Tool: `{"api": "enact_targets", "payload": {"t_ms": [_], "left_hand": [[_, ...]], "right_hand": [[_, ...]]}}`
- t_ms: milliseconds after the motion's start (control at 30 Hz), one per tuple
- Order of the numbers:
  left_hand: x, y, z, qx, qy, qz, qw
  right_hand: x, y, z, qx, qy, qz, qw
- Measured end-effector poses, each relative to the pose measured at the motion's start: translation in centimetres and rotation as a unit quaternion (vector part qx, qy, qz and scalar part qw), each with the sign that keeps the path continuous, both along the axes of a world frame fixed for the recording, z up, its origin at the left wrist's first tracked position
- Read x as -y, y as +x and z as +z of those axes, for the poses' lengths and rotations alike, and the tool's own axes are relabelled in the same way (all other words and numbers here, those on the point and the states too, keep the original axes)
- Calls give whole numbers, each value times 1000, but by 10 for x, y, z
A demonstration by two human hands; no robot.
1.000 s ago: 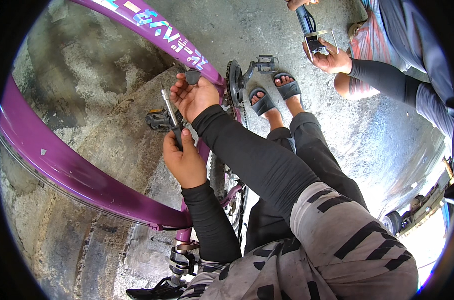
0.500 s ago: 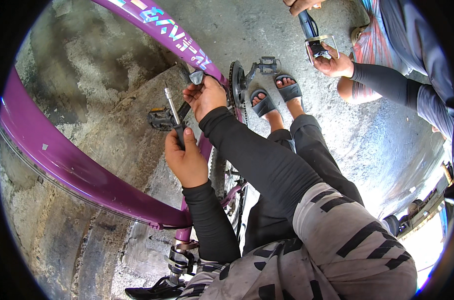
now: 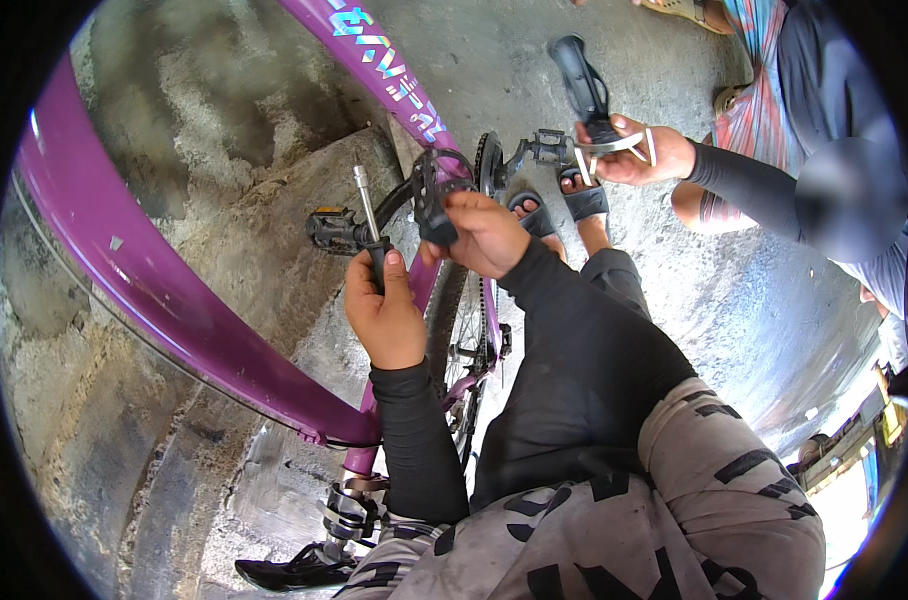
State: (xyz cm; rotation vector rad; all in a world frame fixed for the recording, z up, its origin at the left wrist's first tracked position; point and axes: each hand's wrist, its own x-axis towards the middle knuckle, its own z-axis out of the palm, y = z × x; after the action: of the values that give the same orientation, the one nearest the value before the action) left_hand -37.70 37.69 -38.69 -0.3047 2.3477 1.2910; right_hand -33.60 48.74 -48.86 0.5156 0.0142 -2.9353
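Observation:
My left hand (image 3: 382,315) is closed round the black handle of a socket driver (image 3: 366,200), its silver shaft pointing up and away. To its right, my right hand (image 3: 484,232) grips a black bracket-like part (image 3: 432,200) with a loop at its top; its exact kind is unclear. The part is held in front of a purple bicycle frame (image 3: 174,310), overlapping the crank area, and I cannot tell whether it touches the frame. Beyond my left hand shows a black pedal (image 3: 334,232); the chainring (image 3: 489,165) and other pedal (image 3: 551,146) lie past my right hand.
At upper right, a co-worker's hand (image 3: 639,155) holds a black piece with a silver bracket (image 3: 614,145). Sandaled feet (image 3: 584,200) stand near the far pedal. A black shoe (image 3: 294,570) is at lower left. The floor (image 3: 674,290) is rough, stained concrete.
My right hand has moved right and now shows the black looped part in its fingers. My left hand still holds the driver. The co-worker's bracket has turned and one of their hands has moved off it.

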Motion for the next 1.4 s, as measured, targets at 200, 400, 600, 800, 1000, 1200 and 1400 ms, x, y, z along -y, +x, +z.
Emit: {"api": "enact_targets", "payload": {"t_ms": [200,400,600,800,1000,1200,1400], "left_hand": [[-21,6,17,107,210,55,970],[-25,32,34,229,322,101,913],[-35,78,86,239,370,89,893],[-37,141,143,215,519,58,825],[-41,224,231,152,564,67,809],[-6,308,321,98,606,103,783],[53,356,353,-23,635,169,753]], "right_hand": [[-43,34,33,-131,152,203,959],[-71,67,98,-196,202,292,914],[-94,111,170,-274,329,314,847],[-107,147,247,-351,335,388,784],[-119,218,330,-420,409,396,707],[-103,285,392,-416,419,472,654],[-56,292,396,-266,421,392,774]]}}
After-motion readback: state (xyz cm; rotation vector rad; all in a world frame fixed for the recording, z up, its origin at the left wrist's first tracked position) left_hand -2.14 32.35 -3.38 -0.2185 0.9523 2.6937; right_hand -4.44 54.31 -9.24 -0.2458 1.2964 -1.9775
